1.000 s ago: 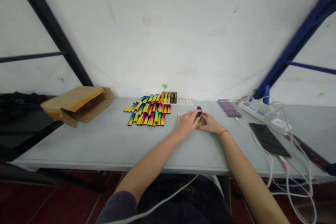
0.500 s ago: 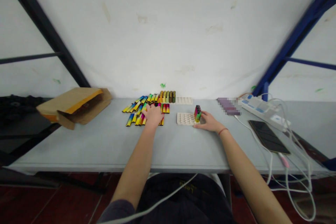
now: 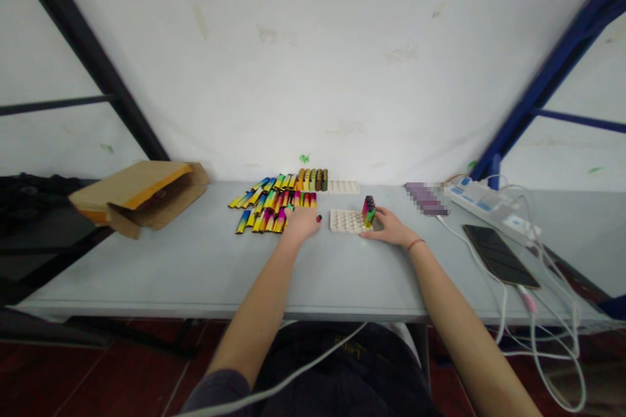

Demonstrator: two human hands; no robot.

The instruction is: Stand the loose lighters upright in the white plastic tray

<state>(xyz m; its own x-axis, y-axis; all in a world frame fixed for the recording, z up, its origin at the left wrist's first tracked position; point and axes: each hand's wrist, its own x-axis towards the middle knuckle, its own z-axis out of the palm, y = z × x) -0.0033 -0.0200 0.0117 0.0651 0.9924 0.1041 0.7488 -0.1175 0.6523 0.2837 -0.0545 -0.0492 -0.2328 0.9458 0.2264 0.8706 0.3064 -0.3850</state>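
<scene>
1. Dark red floor tiles (image 3: 117, 371) show below the near edge of a long grey table (image 3: 195, 273), and a white cable (image 3: 288, 394) crosses the person's dark lap (image 3: 342, 371).
2. Left hand (image 3: 302, 224) lies palm-down near the table's middle, between the loose lighters and the tray. Its fingers are curled slightly and narrow together, holding nothing that shows, with the tips just beside the lighters.
3. Right hand (image 3: 388, 228), with a red string bracelet (image 3: 415, 245) at the wrist, rests on the table with its fingers against a small cluster of upright lighters (image 3: 368, 210). Whether they grip it, I cannot tell.
4. That cluster stands at the right end of a white dimpled tray (image 3: 345, 221), which sits between the two hands.
5. Toward the far edge, rainbow-coloured lighters (image 3: 271, 212) lie side by side in rows, left of the tray. Behind them, stubby lighters (image 3: 313, 179) stand in a line, beside a second white tray (image 3: 343, 187).
6. Along the right side lie a dark phone (image 3: 499, 256), a white power strip (image 3: 489, 205) and a blurred purple object (image 3: 425, 199). A torn cardboard envelope (image 3: 141, 195) sits at the table's left end.
7. Behind everything hangs a scuffed white wall (image 3: 313, 45), framed by a black post (image 3: 83, 58) and a blue post (image 3: 552, 71).
</scene>
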